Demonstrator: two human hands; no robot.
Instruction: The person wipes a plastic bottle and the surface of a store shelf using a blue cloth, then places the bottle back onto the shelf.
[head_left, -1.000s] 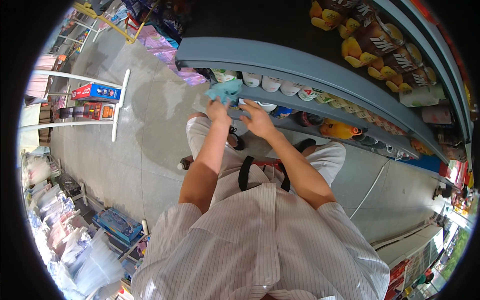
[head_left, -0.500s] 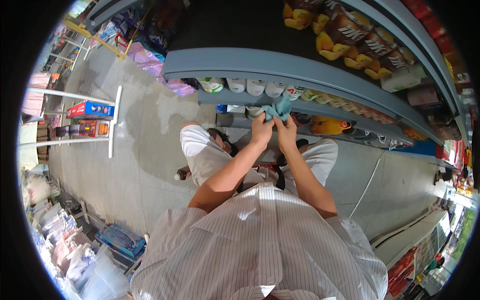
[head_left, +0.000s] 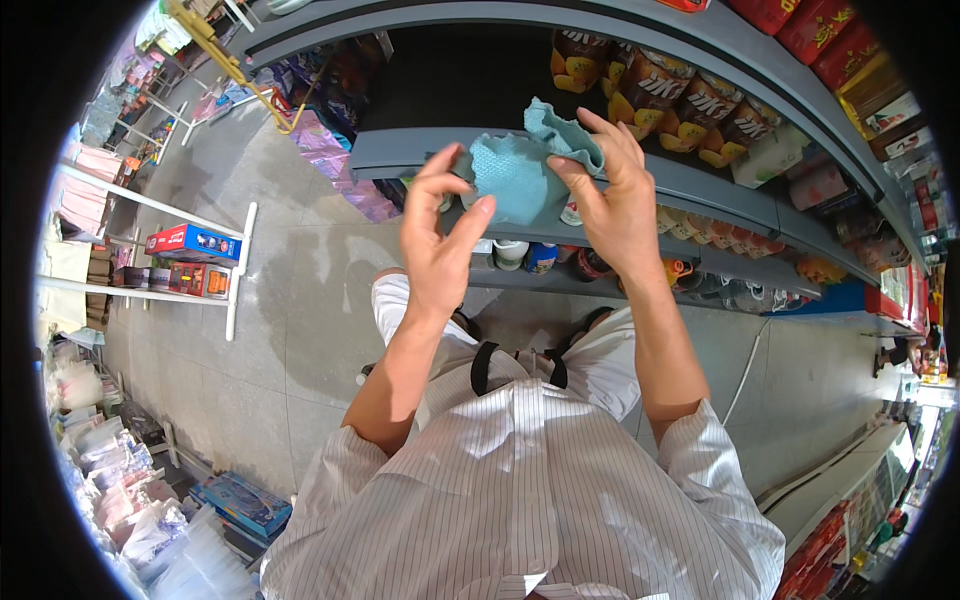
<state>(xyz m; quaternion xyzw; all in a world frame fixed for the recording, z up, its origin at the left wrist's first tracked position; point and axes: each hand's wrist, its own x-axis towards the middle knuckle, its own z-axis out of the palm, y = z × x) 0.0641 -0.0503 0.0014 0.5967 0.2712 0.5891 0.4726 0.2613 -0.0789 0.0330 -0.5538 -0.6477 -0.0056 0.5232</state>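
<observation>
A teal cleaning cloth [head_left: 515,182] with a textured weave hangs partly spread in front of the grey shelf, its upper right part folded over. My right hand [head_left: 618,198] pinches that folded corner between thumb and fingers. By the cloth's left edge is my left hand [head_left: 438,240], its fingers curved and apart with nothing between them. Whether a fingertip brushes the cloth is hard to tell. Behind the cloth runs the grey shelf edge [head_left: 400,152], and part of the row of goods below it is hidden.
Brown and yellow packs [head_left: 655,85] stand on the upper shelf to the right. Lower down are cups [head_left: 700,228] and a white tub [head_left: 511,253]. At left is a white rack [head_left: 240,250] with boxes [head_left: 195,243]; bagged goods [head_left: 150,500] lie at lower left.
Both hands have risen from the lower shelf to the front of the upper shelf edge and moved apart. The bunched cloth is now opened out, and my left hand has let go of it.
</observation>
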